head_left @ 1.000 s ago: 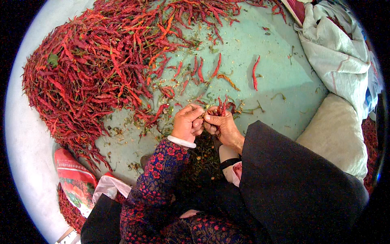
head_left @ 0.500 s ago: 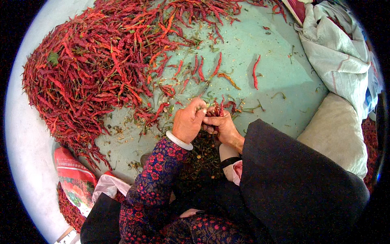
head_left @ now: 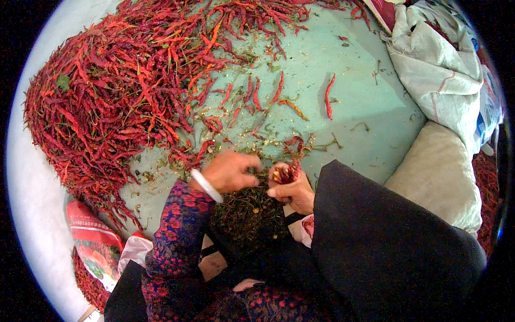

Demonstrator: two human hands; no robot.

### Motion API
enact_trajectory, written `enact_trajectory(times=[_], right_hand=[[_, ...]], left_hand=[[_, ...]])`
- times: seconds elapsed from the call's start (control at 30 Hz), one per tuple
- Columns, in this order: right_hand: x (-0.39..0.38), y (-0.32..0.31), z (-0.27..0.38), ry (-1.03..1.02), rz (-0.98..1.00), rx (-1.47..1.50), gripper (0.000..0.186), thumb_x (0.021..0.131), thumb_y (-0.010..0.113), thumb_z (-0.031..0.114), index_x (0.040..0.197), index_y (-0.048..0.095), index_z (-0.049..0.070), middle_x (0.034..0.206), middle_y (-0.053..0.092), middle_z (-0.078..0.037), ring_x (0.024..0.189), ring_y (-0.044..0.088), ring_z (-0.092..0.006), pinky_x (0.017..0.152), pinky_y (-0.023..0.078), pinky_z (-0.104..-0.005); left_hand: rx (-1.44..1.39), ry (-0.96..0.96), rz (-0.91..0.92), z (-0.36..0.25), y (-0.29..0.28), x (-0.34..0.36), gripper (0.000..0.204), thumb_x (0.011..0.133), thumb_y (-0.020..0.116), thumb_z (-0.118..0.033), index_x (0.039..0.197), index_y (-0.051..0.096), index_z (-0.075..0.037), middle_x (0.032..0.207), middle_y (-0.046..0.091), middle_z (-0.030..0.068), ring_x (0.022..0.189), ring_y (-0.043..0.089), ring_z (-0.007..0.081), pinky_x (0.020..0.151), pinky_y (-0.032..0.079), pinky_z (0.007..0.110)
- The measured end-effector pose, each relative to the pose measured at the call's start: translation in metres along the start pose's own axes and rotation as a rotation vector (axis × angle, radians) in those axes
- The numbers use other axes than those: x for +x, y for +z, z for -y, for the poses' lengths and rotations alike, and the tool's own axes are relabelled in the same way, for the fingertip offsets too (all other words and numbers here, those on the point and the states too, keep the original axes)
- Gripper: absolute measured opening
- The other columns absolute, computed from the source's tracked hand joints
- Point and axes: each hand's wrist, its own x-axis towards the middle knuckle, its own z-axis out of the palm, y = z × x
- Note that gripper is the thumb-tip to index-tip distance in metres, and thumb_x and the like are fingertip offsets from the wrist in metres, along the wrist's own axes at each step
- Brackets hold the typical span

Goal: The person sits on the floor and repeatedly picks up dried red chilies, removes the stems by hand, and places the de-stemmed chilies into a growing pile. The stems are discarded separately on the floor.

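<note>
My left hand (head_left: 229,170), with a white bangle, hangs over a dark heap of stems and debris (head_left: 247,217). Its fingers are bent and smeared by motion, so I cannot make out anything in them. Just right of it, my right hand (head_left: 291,189) is closed around a small bunch of dried red chilies (head_left: 287,172), with pale broken ends showing. A large pile of red chilies (head_left: 102,102) covers the upper left of the pale green surface (head_left: 375,134). Loose chilies (head_left: 329,96) and stems lie scattered beyond my hands.
White woven sacks (head_left: 434,80) and a plump beige sack (head_left: 429,182) line the right side. A red printed bag (head_left: 94,239) with more chilies (head_left: 86,279) behind it is at the lower left. A dark cloth lies over my lap (head_left: 386,241).
My left hand has pulled away from my right hand, moving left and down, uncovering more of the dark heap below. My right hand still grips the chilies, slightly lower. The view has shifted slightly.
</note>
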Motion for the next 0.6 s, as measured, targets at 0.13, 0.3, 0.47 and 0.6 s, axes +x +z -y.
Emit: enact_trajectory(times=[0.13, 0.3, 0.47, 0.6], right_hand=[[-0.012, 0.001, 0.012, 0.054, -0.071, 0.217, 0.021, 0.066, 0.061, 0.000, 0.073, 0.044, 0.008, 0.051, 0.037, 0.002, 0.037, 0.028, -0.0059, 0.035, 0.019, -0.0215], [-0.007, -0.003, 0.003, 0.213, -0.165, 0.389, 0.018, 0.070, 0.059, 0.005, 0.071, 0.042, 0.011, 0.049, 0.031, 0.005, 0.037, 0.024, -0.0053, 0.035, 0.018, -0.0216], [-0.007, -0.004, 0.001, 0.042, -0.050, 0.367, 0.015, 0.073, 0.058, 0.007, 0.073, 0.043, 0.011, 0.049, 0.029, 0.006, 0.037, 0.024, -0.0054, 0.035, 0.018, -0.0220], [-0.009, -0.004, 0.005, -0.006, 0.022, 0.377, 0.017, 0.075, 0.059, 0.012, 0.073, 0.042, 0.010, 0.049, 0.029, 0.004, 0.038, 0.025, -0.0055, 0.035, 0.019, -0.0215]], left_hand=[[0.260, 0.056, -0.195, -0.011, 0.033, 0.037, 0.028, 0.074, 0.055, -0.022, 0.099, 0.053, -0.010, 0.081, 0.055, 0.0161, 0.077, 0.055, 0.0337, 0.064, 0.044, 0.043], [0.247, -0.037, -0.433, -0.030, 0.046, 0.097, 0.022, 0.075, 0.056, -0.024, 0.086, 0.049, -0.006, 0.081, 0.050, 0.0133, 0.077, 0.054, 0.0326, 0.063, 0.044, 0.043], [0.278, 0.073, -0.484, -0.012, 0.054, 0.114, 0.020, 0.072, 0.058, -0.023, 0.082, 0.051, -0.007, 0.081, 0.050, 0.0143, 0.074, 0.053, 0.0335, 0.059, 0.042, 0.043], [0.046, 0.005, -0.612, -0.008, 0.050, 0.108, 0.016, 0.070, 0.060, -0.017, 0.071, 0.051, -0.004, 0.070, 0.052, 0.0133, 0.068, 0.053, 0.0325, 0.058, 0.041, 0.041]])
